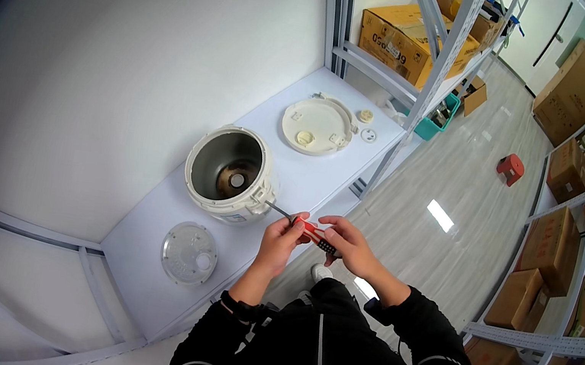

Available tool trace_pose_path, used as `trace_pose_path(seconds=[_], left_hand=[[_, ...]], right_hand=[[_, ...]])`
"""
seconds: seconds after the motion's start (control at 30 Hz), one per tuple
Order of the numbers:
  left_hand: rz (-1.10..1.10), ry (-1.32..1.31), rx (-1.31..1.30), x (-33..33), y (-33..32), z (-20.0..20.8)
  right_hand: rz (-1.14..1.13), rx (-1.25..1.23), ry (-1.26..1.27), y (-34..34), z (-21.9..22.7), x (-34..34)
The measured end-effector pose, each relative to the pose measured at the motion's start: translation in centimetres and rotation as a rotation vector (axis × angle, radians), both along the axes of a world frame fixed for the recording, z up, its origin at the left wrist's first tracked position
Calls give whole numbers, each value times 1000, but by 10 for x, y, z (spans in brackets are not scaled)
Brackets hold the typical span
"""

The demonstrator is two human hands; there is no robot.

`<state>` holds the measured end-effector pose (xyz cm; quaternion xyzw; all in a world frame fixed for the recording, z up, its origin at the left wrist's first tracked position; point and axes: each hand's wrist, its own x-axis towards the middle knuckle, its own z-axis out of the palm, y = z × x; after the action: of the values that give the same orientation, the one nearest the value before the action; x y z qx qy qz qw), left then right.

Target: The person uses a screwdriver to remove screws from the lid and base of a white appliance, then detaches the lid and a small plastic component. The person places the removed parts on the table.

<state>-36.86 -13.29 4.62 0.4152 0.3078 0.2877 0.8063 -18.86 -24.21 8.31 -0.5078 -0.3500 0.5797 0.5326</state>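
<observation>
A screwdriver with a red and black handle lies across both my hands. My left hand is closed around the front of its handle. At the handle's rear, my right hand has its curled fingers on the grip, partly hidden. The metal shaft points left to the side of a white rice cooker body, near its hinge; whether the tip touches is too small to tell. Its open top shows a bare metal interior with brown stains at the bottom.
The cooker stands on a white shelf. A round metal inner lid lies nearer me. Farther off are the white outer lid, a small round cap and a disc. Boxed racks and a red stool stand right.
</observation>
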Motion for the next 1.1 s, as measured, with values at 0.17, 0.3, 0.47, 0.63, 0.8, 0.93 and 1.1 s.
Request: trace_pose_path(seconds=[0.17, 0.3, 0.47, 0.63, 0.8, 0.93, 1.1], left_hand=[[19, -92, -69, -4, -2, 5], [37, 87, -1, -8, -3, 2], [104, 145, 25, -10, -7, 0], [110, 14, -30, -17, -10, 2], [125, -58, -46, -16, -17, 8], [108, 66, 56, -15, -14, -7], [88, 106, -12, -11, -15, -3]], right_hand=[[102, -105, -24, 0, 5, -8], [57, 106, -615, -7, 17, -23], [14, 287, -867, -9, 11, -38], [55, -33, -102, -4, 4, -31], [166, -188, 113, 4, 5, -17], [82, -16, -307, 0, 4, -25], [-59, 264, -795, -6, 15, -35]])
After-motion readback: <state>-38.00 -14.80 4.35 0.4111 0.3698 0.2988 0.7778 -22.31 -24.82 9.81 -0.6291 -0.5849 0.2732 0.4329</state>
